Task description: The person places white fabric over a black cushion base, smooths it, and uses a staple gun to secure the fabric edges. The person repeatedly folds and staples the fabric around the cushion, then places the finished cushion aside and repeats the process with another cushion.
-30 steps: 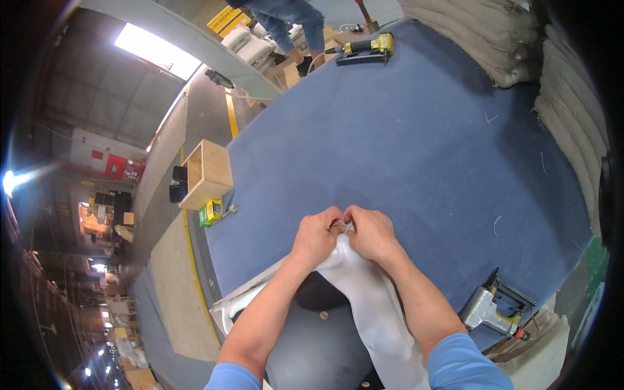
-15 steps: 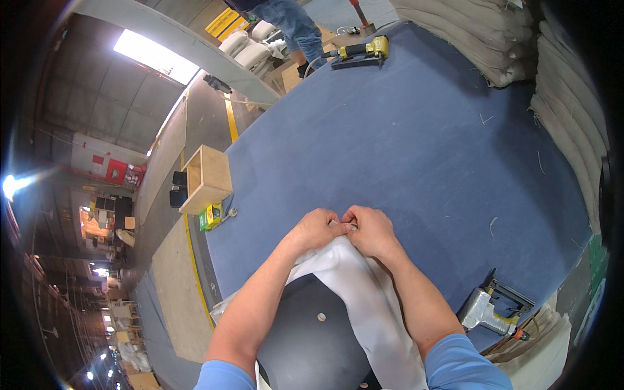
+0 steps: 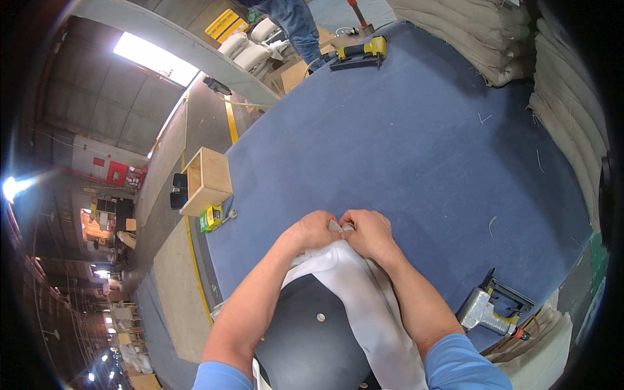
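In front of me a dark grey panel (image 3: 305, 338) with small round holes lies face up, wrapped along its edge by thin white fabric (image 3: 357, 292). My left hand (image 3: 314, 230) pinches the fabric's far edge. Right beside it, my right hand (image 3: 367, 233) grips the same edge, fingers curled and thumbs close together. A small pale bit of cloth shows between the two hands. The panel's near end runs out of the picture between my forearms.
A silver staple gun (image 3: 487, 312) lies at the right, a yellow-black one (image 3: 361, 52) at the far edge of the blue table (image 3: 416, 149). Folded beige fabric stacks (image 3: 468, 39) stand far right. An open wooden box (image 3: 211, 182) and green-yellow carton (image 3: 211, 219) sit left. A person (image 3: 292, 29) stands beyond.
Both hands stay at the fabric's edge; the fingers have shifted slightly and more of the cloth shows between them. The person beyond the table has moved a little left.
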Demonstrator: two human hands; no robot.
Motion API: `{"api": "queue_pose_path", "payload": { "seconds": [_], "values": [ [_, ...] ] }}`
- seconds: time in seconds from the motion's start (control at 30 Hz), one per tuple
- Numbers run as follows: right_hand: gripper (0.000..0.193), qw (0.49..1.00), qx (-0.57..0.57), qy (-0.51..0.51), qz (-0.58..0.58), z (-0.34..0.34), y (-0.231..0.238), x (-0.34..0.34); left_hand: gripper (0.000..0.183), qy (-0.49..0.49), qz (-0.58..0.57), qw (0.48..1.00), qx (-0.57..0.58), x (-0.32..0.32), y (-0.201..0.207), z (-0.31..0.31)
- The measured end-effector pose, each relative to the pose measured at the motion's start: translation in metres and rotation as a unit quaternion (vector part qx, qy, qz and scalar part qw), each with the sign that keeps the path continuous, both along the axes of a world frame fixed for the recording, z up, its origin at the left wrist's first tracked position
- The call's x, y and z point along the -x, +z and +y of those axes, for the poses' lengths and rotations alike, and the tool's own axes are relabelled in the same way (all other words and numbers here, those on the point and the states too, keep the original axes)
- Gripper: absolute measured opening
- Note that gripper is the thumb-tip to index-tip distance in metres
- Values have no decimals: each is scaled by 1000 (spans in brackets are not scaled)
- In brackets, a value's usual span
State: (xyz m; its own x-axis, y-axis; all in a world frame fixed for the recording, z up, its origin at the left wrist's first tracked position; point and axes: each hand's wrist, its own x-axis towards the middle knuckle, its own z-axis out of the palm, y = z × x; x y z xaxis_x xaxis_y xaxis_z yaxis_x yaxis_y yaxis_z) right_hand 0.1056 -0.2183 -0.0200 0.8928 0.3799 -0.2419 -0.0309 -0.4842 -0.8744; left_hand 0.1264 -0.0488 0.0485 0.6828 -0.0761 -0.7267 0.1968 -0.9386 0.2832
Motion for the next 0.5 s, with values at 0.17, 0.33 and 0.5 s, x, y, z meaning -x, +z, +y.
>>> {"api": "queue_pose_path", "payload": {
  "seconds": [0.17, 0.33, 0.5],
  "values": [
    [22, 999, -37, -3, 27, -2, -3, -4, 41, -27, -9, 999, -18, 1, -5, -3],
    [24, 999, -43, -9, 31, -4, -4, -6, 41, -22, -45, 997, -54, 4, -15, -9],
    [26, 1000, -16, -7, 0, -2, -1, -2, 31, 43, -48, 998, 10, 8, -16, 6]
  ]
}}
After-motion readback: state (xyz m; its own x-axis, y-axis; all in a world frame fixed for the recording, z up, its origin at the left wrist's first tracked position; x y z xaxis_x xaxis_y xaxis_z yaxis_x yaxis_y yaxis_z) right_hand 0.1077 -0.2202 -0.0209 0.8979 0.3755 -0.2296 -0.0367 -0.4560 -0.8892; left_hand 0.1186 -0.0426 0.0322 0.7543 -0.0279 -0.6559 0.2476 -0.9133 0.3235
